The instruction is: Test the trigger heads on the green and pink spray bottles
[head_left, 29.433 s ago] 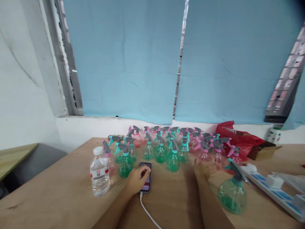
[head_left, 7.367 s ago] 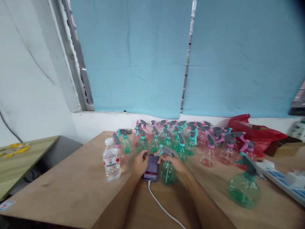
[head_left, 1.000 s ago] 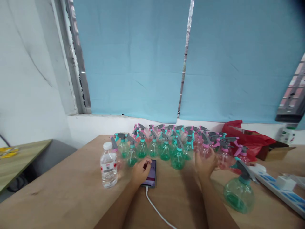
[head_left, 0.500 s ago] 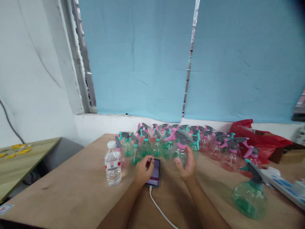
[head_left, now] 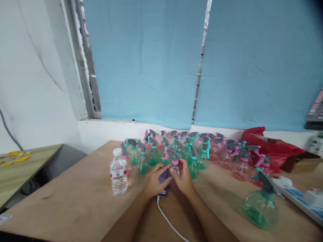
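A spray bottle (head_left: 175,162) with a pink collar and grey trigger head stands upright in front of me. My right hand (head_left: 186,180) is closed around its right side, thumb in front. My left hand (head_left: 153,181) reaches in from the left with thumb and fingers spread, close to the bottle; whether it touches is unclear. Partly hidden beneath that hand lies a phone (head_left: 163,191), plugged into a white cable (head_left: 166,218). Just behind are green spray bottles (head_left: 143,163) with teal collars.
Several pink spray bottles (head_left: 241,168) stand at the back right, before a red plastic bag (head_left: 275,148). A clear water bottle (head_left: 118,174) is left of my hands. At the right are a green spray bottle (head_left: 261,208) and a white power strip (head_left: 295,196).
My right hand has brought the pink-collared spray bottle down and left, toward the phone. My left hand has opened its fingers and shifted toward that bottle.
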The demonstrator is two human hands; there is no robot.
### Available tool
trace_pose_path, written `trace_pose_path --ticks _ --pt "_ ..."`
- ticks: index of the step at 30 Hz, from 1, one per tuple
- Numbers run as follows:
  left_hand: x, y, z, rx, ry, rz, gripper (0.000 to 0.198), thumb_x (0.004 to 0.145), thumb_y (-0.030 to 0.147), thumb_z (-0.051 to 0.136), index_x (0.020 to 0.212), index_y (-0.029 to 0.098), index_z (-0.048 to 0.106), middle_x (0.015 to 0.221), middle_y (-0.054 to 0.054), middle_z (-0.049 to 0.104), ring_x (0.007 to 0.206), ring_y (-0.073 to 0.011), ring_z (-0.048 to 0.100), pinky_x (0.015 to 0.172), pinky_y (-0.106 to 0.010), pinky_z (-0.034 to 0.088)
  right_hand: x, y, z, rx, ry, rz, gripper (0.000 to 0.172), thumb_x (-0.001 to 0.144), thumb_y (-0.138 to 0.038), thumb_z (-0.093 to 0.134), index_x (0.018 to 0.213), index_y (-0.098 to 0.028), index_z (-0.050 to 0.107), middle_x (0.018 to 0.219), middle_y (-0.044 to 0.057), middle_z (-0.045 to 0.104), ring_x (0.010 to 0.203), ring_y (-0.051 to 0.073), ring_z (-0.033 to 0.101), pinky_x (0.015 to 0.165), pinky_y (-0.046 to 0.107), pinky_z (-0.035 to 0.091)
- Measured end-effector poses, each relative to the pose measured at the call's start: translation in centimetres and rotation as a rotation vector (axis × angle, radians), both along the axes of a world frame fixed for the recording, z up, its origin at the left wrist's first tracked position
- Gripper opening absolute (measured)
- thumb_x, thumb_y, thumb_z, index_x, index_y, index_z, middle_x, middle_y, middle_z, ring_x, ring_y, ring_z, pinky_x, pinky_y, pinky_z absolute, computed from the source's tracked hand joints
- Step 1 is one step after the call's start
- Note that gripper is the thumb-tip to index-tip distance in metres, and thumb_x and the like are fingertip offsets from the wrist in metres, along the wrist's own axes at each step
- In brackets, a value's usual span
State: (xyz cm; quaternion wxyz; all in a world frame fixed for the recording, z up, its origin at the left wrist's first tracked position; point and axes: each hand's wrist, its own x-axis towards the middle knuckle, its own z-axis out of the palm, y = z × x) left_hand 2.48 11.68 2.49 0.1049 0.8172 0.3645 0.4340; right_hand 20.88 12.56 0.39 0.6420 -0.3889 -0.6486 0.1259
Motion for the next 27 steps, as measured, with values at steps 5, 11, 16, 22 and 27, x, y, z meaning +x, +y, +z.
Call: trace_pose_path --ticks 5,11,16,22,27 --pt "0.6 0.0 -0.1 0.022 0.053 -0.067 0.050 0.092 0.036 0.065 0.141 0.028 0.063 0.126 -0.010 0.065 0.121 -0.0274 0.061 0.107 -0.042 0.052 0.2 0.3 0.7 0.011 0.022 0.001 0.026 0.092 -0.042 0.068 0.107 -0.022 0.062 0.098 0.006 0.067 0.093 0.025 0.065 0.085 0.040 0.053" --pt "0.6 0.0 0.0 0.060 0.136 -0.062 0.050 0.092 0.041 0.066 0.141 0.028 0.064 0.121 -0.010 0.064 0.115 -0.0282 0.060 0.102 -0.043 0.051 0.9 0.8 1.9 -0.077 0.100 0.081 0.023 0.092 -0.045 0.065 0.094 -0.022 0.071 0.084 0.001 0.061 0.075 0.019 0.059 0.070 0.030 0.050" --pt "0.5 -0.3 0.3 0.073 0.146 -0.050 0.044 0.094 0.042 0.065 0.136 0.028 0.067 0.122 -0.010 0.063 0.115 -0.0277 0.058 0.104 -0.044 0.048 1.4 1.2 2.7 -0.118 0.135 0.196 0.021 0.083 -0.037 0.069 0.096 -0.022 0.074 0.083 -0.001 0.061 0.071 0.016 0.056 0.068 0.028 0.047" --pt "0.3 -0.1 0.2 0.095 0.062 -0.014 0.036 0.093 0.042 0.066 0.125 0.027 0.071 0.117 -0.008 0.064 0.113 -0.0260 0.059 0.103 -0.043 0.047 1.6 1.3 3.1 -0.299 0.162 0.396 0.011 0.073 -0.032 0.070 0.078 -0.022 0.071 0.064 -0.005 0.060 0.059 0.014 0.052 0.059 0.026 0.044" --pt "0.2 0.4 -0.1 0.121 -0.068 0.038 0.024 0.098 0.040 0.061 0.104 0.023 0.077 0.100 -0.007 0.066 0.101 -0.0233 0.061 0.093 -0.039 0.049 1.2 0.5 3.6 -0.455 0.219 0.535 0.021 0.070 -0.035 0.076 0.088 -0.024 0.074 0.076 -0.001 0.073 0.070 0.019 0.064 0.068 0.031 0.052"
